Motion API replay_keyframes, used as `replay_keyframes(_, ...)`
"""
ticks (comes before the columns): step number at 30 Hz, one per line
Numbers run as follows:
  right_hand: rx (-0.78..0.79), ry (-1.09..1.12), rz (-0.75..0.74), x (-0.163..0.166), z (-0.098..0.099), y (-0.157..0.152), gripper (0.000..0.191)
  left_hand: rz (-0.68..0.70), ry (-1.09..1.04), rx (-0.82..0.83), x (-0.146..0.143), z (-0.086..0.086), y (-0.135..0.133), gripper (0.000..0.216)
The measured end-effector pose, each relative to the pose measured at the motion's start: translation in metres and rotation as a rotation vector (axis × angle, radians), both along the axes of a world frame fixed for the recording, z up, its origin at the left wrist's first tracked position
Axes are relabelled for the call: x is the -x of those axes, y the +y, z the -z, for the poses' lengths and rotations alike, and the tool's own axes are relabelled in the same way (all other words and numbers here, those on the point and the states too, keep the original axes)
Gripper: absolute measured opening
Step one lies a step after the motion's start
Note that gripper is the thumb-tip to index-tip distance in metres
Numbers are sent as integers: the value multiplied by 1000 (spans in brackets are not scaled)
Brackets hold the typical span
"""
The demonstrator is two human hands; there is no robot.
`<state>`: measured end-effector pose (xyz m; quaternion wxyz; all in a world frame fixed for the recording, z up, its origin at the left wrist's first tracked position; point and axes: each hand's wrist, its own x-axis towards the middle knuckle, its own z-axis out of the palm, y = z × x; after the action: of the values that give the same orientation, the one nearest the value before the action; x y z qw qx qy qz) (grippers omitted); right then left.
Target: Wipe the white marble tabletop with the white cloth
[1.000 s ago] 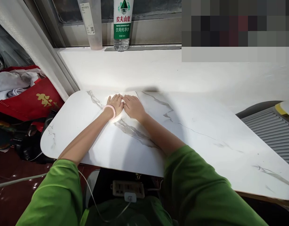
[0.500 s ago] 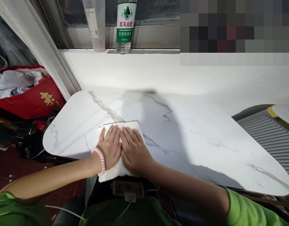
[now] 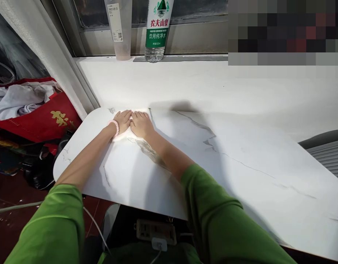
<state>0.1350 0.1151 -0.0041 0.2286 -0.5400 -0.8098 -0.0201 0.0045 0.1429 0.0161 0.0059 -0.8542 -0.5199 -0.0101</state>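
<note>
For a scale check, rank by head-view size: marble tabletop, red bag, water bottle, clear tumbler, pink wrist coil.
1. marble tabletop
2. red bag
3. water bottle and clear tumbler: alike, both cropped
4. pink wrist coil

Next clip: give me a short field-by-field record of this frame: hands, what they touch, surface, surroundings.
Left hand: flat, palm down on white cloth, pink coil band on wrist
Right hand: flat beside it, same cloth
Cloth: mostly hidden, near table's far left corner
Surface: white marble-pattern table
Sill: green-label water bottle, clear tumbler
Left of table: red bag
</note>
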Motion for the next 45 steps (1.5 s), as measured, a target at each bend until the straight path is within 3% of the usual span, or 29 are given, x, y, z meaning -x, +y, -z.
replay_keyframes(4, 6, 5, 15, 1, 2, 18, 42, -21, -16, -1, 0, 2, 16, 52)
replay_keyframes(10, 19, -25, -22, 10, 3, -15, 48, -20, -28, 0, 16, 3, -24, 54)
replay_keyframes(14, 76, -35, -31, 39, -5, -57, 54, 7, -28, 38, 49, 0, -61, 56)
replay_keyframes(20, 131, -47, -139, 102, -17, -111, 61, -39, -30, 20, 127, 3, -118, 58)
replay_keyframes(23, 151, -39, -202, 125, -22, -126, 60, -82, -29, -27, 158, 4, -141, 57)
replay_keyframes(27, 140, -36, -255, 135, -26, -130, 60, -90, -30, -37, 173, 4, -153, 57)
replay_keyframes(33, 123, -13, -236, 131, -25, -97, 57, -131, 4, -43, 167, 5, -113, 57)
replay_keyframes(45, 72, 115, -117, 102, -12, 35, 42, -74, 8, -29, 123, 3, 31, 54)
